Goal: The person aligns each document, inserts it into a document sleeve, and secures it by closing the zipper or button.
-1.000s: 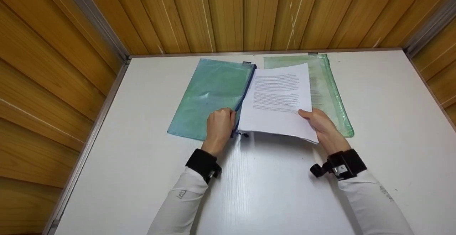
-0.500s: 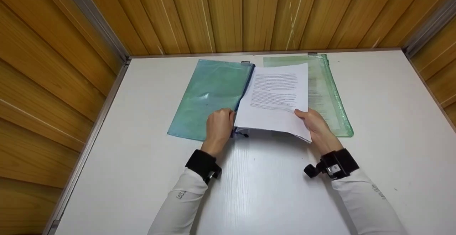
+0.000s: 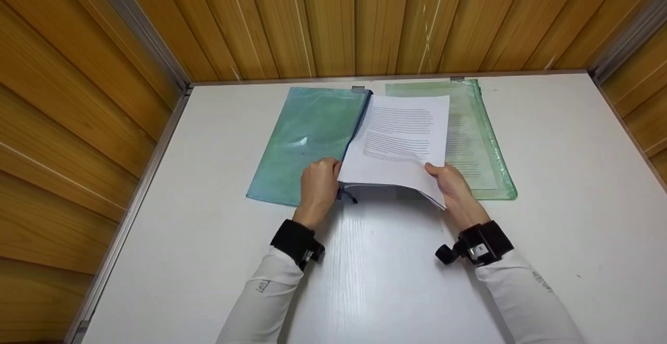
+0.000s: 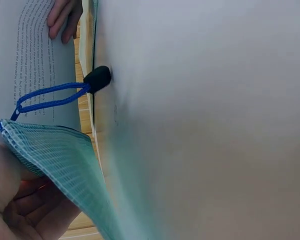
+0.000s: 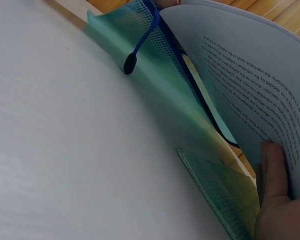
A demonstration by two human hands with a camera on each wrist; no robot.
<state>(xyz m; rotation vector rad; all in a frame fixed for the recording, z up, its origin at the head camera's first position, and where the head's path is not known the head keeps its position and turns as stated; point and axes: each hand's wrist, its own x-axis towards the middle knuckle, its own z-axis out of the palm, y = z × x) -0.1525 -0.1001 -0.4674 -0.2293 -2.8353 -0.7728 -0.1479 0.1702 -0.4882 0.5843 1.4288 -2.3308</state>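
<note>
A blue-green zipper file bag (image 3: 307, 130) lies at the back left, its dark blue zip edge facing right. My left hand (image 3: 319, 182) grips that zip edge near its front corner and lifts it; a blue cord pull (image 4: 55, 97) with a black end dangles there. My right hand (image 3: 452, 185) pinches the right edge of a stack of printed paper (image 3: 401, 130), thumb on top. The stack's left edge lies at the bag's mouth, and its front edge bows upward. In the right wrist view the bag's mouth gapes beside the paper (image 5: 245, 90).
A green zipper file bag (image 3: 482, 146) with printed sheets inside lies partly under the paper at the back right. The white table (image 3: 198, 260) meets wood-slat walls (image 3: 333, 21) at the back and left.
My right hand has moved left with the paper stack, whose left edge has shifted toward the blue-green bag. My left hand stays nearly in place on the bag's edge.
</note>
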